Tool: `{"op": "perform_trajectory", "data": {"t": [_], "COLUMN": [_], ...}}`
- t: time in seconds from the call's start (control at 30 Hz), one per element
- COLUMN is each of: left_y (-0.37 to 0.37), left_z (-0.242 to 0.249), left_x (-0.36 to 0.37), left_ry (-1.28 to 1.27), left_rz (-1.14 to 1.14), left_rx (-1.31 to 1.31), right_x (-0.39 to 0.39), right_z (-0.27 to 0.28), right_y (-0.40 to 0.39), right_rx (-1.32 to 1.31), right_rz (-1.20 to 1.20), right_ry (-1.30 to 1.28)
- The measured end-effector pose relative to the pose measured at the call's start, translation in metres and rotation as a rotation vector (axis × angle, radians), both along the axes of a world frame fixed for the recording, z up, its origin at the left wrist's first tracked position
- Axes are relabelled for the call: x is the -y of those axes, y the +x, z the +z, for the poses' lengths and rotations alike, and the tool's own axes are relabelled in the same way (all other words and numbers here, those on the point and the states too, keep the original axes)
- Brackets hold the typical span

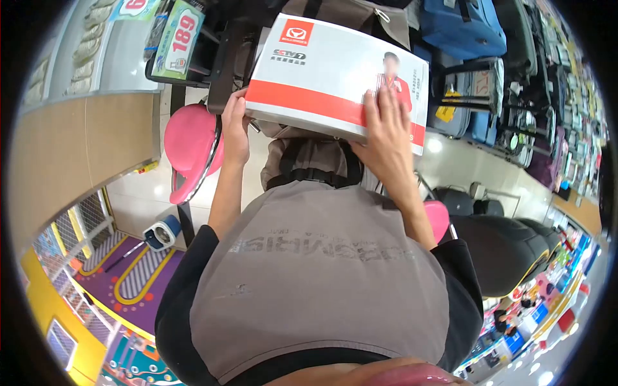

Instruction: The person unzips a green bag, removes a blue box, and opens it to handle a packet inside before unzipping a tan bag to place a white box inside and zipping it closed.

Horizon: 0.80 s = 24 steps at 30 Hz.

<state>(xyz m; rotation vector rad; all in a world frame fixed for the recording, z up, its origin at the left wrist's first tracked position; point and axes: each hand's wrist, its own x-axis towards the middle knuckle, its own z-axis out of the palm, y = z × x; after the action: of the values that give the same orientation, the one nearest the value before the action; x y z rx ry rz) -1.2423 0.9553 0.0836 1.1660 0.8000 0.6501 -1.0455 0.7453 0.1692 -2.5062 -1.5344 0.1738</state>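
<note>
Above the grey shirt (322, 276), the left hand (235, 128) grips the left edge of a white-and-red box (322, 71) while the right hand (386, 128) lies flat on its front, fingers spread, over what looks like a grey backpack (309, 161), with luggage (463, 26) beyond

I see both hands up on a white and red box (322, 77): left hand (235, 125) grips its left edge, right hand (386, 128) lies flat across the front. Beneath it sits a grey backpack (309, 161), a pink stool (190, 145) just left.
</note>
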Motion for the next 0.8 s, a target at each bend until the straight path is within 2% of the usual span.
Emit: {"op": "perform_trajectory", "data": {"t": [0.1,0.2,0.23,0.33,0.37,0.47,0.5,0.53,0.6,0.63,0.67,0.73,0.77,0.8], "left_y": [-0.01,-0.012,-0.006,-0.007,-0.003,-0.002,-0.002,-0.006,-0.009,-0.008,-0.007,-0.007,-0.006,-0.008], "left_z": [-0.008,-0.01,-0.007,0.0,0.029,0.044,0.03,0.02,0.03,0.029,0.023,-0.001,-0.003,-0.003], "left_x": [-0.003,-0.001,0.007,0.004,0.006,-0.008,-0.019,-0.02,-0.019,-0.029,-0.031,-0.025,-0.022,-0.02], "left_ry": [-0.018,-0.064,-0.136,0.124,0.22,0.185,-0.006,-0.093,-0.262,-0.355,-0.38,-0.426,-0.407,-0.393], "left_rz": [-0.025,-0.069,0.057,-0.073,-0.095,-0.306,-0.349,-0.297,-0.206,-0.333,-0.33,-0.317,-0.302,-0.331], "left_rx": [0.001,0.014,-0.052,-0.246,-0.317,-0.713,-0.688,-0.588,-0.398,-0.356,-0.328,-0.27,-0.235,-0.203], "right_x": [-0.022,-0.031,-0.032,-0.035,-0.038,-0.048,-0.051,-0.056,-0.065,-0.074,-0.087,-0.106,-0.119,-0.131], "right_z": [-0.018,-0.011,-0.003,0.025,0.035,0.072,0.089,0.098,0.122,0.129,0.135,0.103,0.088,0.066], "right_y": [0.0,0.017,0.024,0.037,0.039,0.048,0.053,0.065,0.081,0.09,0.103,0.162,0.182,0.202], "right_rx": [0.065,-0.034,-0.027,-0.055,-0.041,-0.035,-0.047,-0.041,-0.138,-0.131,-0.115,0.366,0.536,0.607], "right_rz": [0.163,0.271,0.286,0.302,0.315,0.333,0.302,0.334,0.251,0.186,0.126,0.088,-0.043,-0.1], "right_ry": [0.076,0.143,0.2,0.261,0.319,0.461,0.463,0.518,0.466,0.415,0.37,0.398,0.323,0.355]}}
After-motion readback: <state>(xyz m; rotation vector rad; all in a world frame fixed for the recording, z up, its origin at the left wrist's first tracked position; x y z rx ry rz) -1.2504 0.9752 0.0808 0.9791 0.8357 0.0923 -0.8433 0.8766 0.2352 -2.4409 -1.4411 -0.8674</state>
